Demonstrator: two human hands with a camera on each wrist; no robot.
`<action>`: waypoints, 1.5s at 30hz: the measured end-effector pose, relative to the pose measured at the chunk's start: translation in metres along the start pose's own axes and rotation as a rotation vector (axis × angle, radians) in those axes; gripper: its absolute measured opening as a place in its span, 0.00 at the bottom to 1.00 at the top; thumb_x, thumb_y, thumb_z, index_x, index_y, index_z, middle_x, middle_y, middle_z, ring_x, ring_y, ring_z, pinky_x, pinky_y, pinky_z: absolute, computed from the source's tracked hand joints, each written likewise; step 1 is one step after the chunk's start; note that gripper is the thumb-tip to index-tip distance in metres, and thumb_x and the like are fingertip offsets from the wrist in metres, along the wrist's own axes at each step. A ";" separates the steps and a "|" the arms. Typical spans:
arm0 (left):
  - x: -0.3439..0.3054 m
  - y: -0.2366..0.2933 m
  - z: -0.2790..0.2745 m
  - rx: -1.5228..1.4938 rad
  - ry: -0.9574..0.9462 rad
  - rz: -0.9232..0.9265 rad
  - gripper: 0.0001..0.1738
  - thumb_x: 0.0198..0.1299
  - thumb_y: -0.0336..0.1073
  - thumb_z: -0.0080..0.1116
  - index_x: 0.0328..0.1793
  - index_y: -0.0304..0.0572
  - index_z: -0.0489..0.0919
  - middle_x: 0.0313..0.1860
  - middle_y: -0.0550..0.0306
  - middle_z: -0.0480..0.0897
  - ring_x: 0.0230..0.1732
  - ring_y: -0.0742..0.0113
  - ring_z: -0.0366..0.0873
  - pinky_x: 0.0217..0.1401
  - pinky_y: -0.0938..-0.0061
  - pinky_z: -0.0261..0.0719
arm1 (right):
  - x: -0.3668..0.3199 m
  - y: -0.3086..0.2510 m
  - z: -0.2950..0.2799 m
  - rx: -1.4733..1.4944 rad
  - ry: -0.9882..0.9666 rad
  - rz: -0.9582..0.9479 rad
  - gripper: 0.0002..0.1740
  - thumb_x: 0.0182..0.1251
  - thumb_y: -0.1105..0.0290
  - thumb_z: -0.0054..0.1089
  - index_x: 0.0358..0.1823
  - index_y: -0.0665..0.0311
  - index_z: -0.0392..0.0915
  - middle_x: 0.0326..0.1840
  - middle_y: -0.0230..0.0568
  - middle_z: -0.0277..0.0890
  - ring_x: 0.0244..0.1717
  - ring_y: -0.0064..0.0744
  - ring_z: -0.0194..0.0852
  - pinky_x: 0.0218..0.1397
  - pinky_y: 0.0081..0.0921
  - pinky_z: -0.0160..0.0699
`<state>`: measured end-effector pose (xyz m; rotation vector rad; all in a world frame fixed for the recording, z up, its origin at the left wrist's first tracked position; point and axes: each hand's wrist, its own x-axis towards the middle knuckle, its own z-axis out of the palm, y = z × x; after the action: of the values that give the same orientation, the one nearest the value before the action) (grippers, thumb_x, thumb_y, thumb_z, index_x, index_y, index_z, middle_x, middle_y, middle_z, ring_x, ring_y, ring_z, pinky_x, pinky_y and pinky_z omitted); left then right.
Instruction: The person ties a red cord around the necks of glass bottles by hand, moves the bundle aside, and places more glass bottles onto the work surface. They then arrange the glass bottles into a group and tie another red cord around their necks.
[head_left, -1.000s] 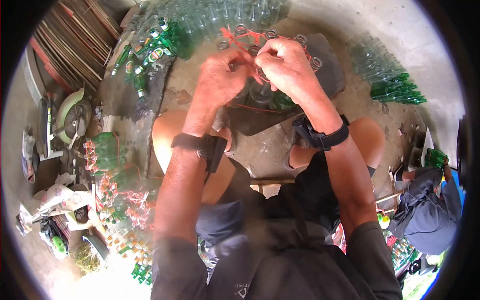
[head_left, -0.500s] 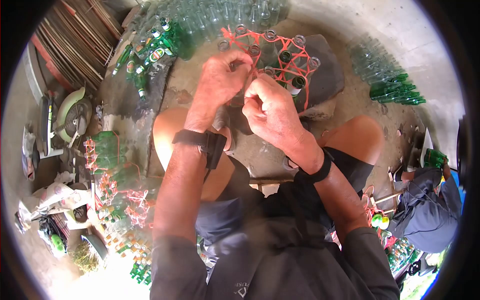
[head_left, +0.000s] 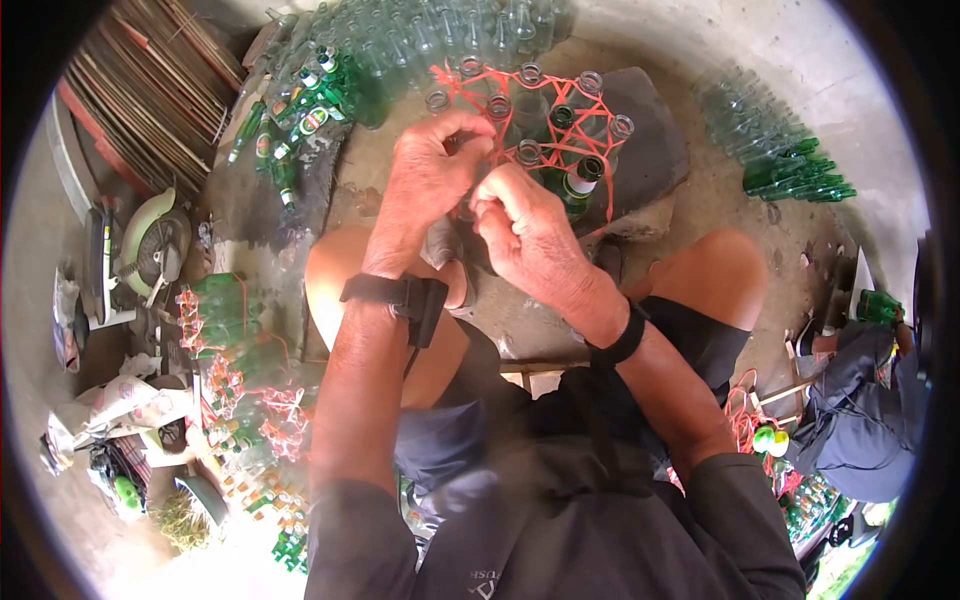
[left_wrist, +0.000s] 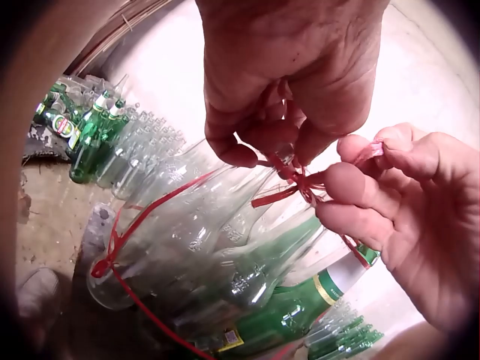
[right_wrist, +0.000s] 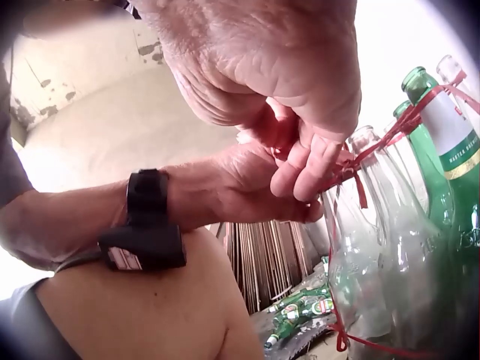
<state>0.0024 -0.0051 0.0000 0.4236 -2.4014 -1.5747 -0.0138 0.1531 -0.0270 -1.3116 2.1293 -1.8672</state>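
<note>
A cluster of clear glass bottles (head_left: 528, 152) and green bottles (head_left: 578, 190) stands upright, laced together at the necks with red plastic twine (left_wrist: 161, 201). At the near left of this bundle, my left hand (head_left: 435, 170) pinches the twine at a bottle neck, its fingertips close above a red knot (left_wrist: 303, 184). Just beside it my right hand (head_left: 530, 225) pinches a strip of the twine between thumb and fingers; a bit of its end (left_wrist: 375, 148) shows there. In the right wrist view, more twine (right_wrist: 394, 142) runs from the fingers to the green bottle's neck.
The bundle stands on a dark slab (head_left: 655, 130). Behind it are many clear bottles (head_left: 430, 40), with labelled green bottles (head_left: 310, 120) lying at left and stacked green bottles (head_left: 800, 180) at right. More tied bottles (head_left: 220, 310) stand at left. Another person (head_left: 860, 410) sits at right.
My right hand has come down and left, toward my body, uncovering the bottle tops and the twine lacing. The left hand has stayed nearly in place at the bundle's near-left side.
</note>
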 end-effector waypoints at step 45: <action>-0.003 0.004 -0.006 0.019 0.210 -0.014 0.10 0.66 0.30 0.65 0.51 0.43 0.90 0.26 0.67 0.82 0.25 0.82 0.70 0.29 0.78 0.71 | 0.078 -0.010 -0.129 -0.559 -0.179 -0.038 0.14 0.60 0.77 0.67 0.49 0.65 0.81 0.42 0.46 0.80 0.44 0.50 0.84 0.49 0.40 0.83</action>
<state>0.0070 -0.0075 0.0058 0.5799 -2.2600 -1.4357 -0.1260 0.2123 0.0560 -1.5344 2.6382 -1.1330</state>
